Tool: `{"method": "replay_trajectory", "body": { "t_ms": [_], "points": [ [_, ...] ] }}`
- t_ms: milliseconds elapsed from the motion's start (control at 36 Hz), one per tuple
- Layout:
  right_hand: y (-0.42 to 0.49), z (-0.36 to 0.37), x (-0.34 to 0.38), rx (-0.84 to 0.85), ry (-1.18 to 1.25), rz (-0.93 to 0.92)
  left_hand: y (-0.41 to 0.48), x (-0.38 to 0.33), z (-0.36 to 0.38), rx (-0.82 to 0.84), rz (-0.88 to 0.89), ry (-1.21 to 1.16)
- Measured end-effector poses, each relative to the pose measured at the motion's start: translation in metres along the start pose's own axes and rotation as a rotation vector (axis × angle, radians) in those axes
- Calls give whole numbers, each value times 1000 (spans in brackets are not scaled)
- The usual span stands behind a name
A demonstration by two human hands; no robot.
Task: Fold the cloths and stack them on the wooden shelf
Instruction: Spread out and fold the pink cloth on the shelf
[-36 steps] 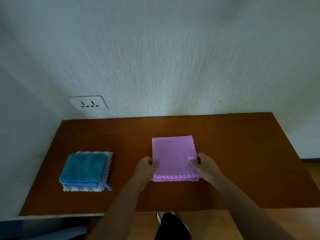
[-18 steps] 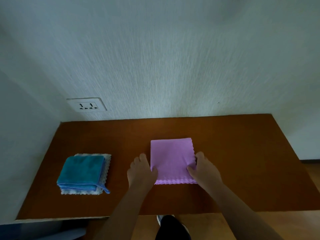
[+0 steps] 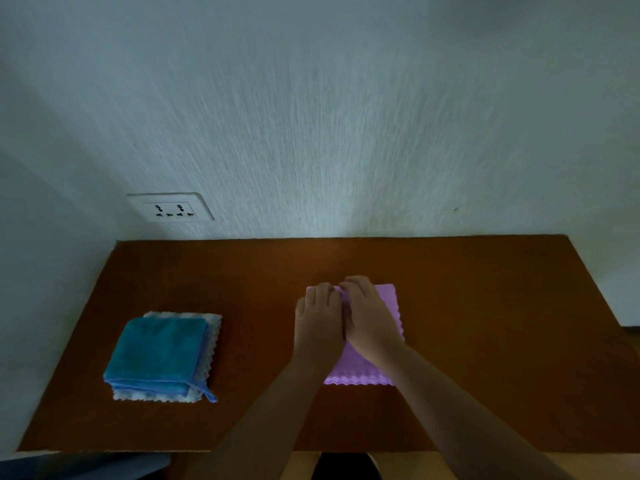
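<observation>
The wooden shelf (image 3: 485,306) was viewed from a single head-worn camera, aimed forward and down, close over its near edge.

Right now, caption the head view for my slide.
Left hand and right hand rest together on a purple cloth; a folded teal cloth tops a white cloth on the wooden shelf.

We record one brown wooden shelf (image 3: 502,323). On it: a white scalloped cloth (image 3: 212,344), left; a folded lilac cloth (image 3: 360,372), right of centre.
</observation>
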State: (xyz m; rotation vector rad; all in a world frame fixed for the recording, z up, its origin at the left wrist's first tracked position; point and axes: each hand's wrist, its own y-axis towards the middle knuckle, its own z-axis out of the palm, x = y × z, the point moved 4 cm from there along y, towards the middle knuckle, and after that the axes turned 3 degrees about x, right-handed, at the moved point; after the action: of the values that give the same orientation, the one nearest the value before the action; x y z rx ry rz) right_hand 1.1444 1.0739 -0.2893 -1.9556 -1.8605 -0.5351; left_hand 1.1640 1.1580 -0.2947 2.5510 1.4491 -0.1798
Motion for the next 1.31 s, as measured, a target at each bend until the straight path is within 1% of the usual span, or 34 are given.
{"method": "replay_trajectory", "body": {
  "t_ms": [28,111,167,194,250,306,361,472,583,667,861,889,944,1028,1083,1111,1167,1222,1306],
  "points": [
    [1,5,0,24,-15,-3,-1,-1,6,24,6,-35],
    [0,28,-9,200,-165,-29,-1,-1,22,76,40,-110],
    [-3,34,-16,238,-246,-38,-3,0,33,110,85,-99],
    [-5,36,-21,226,-240,-24,-5,2,38,125,103,-79],
    [-7,37,-29,131,-219,-27,-10,5,46,142,127,-55],
    [-9,38,-31,123,-235,-50,-15,8,49,184,130,-47],
    [-10,38,-33,100,-289,-28,-16,10,45,202,88,-38],
    [-12,37,-36,155,-346,58,-16,13,42,194,30,-24],
    [-15,29,-43,84,-348,156,-15,14,43,203,-20,-29],
    [-16,24,-50,87,-312,259,-16,14,42,211,-48,-23],
    [-18,15,-67,120,-368,356,-14,28,41,246,-37,65],
    [-18,14,-69,125,-366,357,-13,28,39,237,-38,72],
    [-20,7,-67,84,-355,361,-15,26,29,193,-71,57],
    [-22,-3,-51,-51,-334,346,-18,16,15,107,-110,-29],
    [-23,2,-34,-83,-312,263,-20,4,13,89,-36,-33],
    [-24,10,-27,-66,-305,188,-21,-1,18,103,24,-22],
    [-28,29,-21,14,-308,70,-25,-7,30,199,111,1],
    [-32,38,-25,72,-330,55,-29,-4,44,302,144,31],
    [-35,38,-29,66,-367,44,-31,2,43,316,166,74]
  ]
}}
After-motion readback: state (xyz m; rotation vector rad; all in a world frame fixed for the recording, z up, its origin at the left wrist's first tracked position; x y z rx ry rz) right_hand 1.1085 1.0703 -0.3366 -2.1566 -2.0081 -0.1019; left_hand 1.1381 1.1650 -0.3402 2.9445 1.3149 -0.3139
